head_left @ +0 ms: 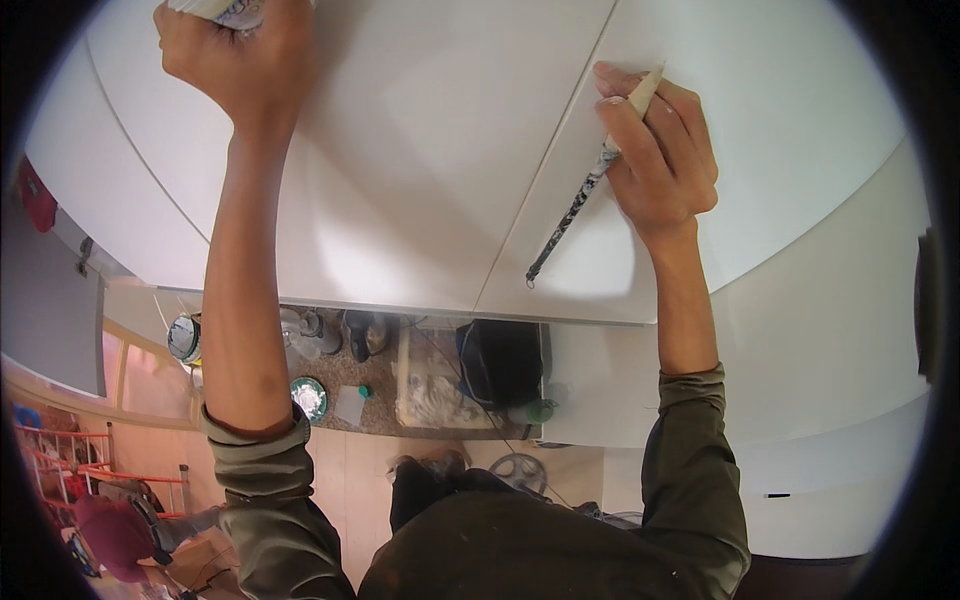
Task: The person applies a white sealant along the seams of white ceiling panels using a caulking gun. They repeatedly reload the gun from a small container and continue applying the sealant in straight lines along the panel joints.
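Note:
My right hand is closed around a paintbrush, gripping it near the base of its pale bristles. Its dark, paint-speckled handle slants down to the left and ends in a small ring. The brush and fingers are over a white panel, close to the seam between two panels. At the top left, my left hand grips a white container with a coloured printed side. The frame's upper edge cuts off most of this container, so its opening and contents are hidden.
Below the panels' lower edge is a speckled counter with a black bag, several jars and a round green-rimmed lid. A paint-smeared can stands left. A person in maroon is near an orange metal frame.

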### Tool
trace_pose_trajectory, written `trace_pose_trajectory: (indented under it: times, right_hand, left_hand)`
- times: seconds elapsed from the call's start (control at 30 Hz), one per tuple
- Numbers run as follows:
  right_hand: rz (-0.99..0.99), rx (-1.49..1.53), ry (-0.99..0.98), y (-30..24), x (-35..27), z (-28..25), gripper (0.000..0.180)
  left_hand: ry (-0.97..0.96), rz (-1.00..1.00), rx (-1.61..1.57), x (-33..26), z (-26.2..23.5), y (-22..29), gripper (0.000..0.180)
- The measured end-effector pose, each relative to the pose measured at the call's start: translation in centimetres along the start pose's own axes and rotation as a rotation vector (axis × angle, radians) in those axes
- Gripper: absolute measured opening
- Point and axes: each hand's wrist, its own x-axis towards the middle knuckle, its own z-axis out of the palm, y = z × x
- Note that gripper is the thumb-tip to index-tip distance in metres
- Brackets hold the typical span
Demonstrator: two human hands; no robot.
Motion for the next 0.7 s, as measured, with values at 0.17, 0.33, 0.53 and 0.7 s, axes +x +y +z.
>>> trace_pose_trajectory:
  times: [0.17,0.33,0.53,0.7]
  right_hand:
    - [-0.009,0.015,-0.027,-0.4,-0.3,0.0,0.033]
    - [0.005,0.055,-0.048,-0.3,-0.1,-0.2,0.033]
    - [-0.011,0.051,0.026,0.2,0.0,0.3,0.034]
    - [-0.030,0.075,-0.036,-0.3,-0.7,0.3,0.034]
  left_hand:
    - [-0.028,0.037,-0.013,0.0,-0.1,1.5,0.019]
    - [-0.015,0.016,-0.017,0.2,0.1,1.1,0.018]
    - [-0.010,0.012,0.027,0.3,0.2,0.6,0.019]
    - [-0.045,0.017,0.062,-0.1,-0.2,0.9,0.022]
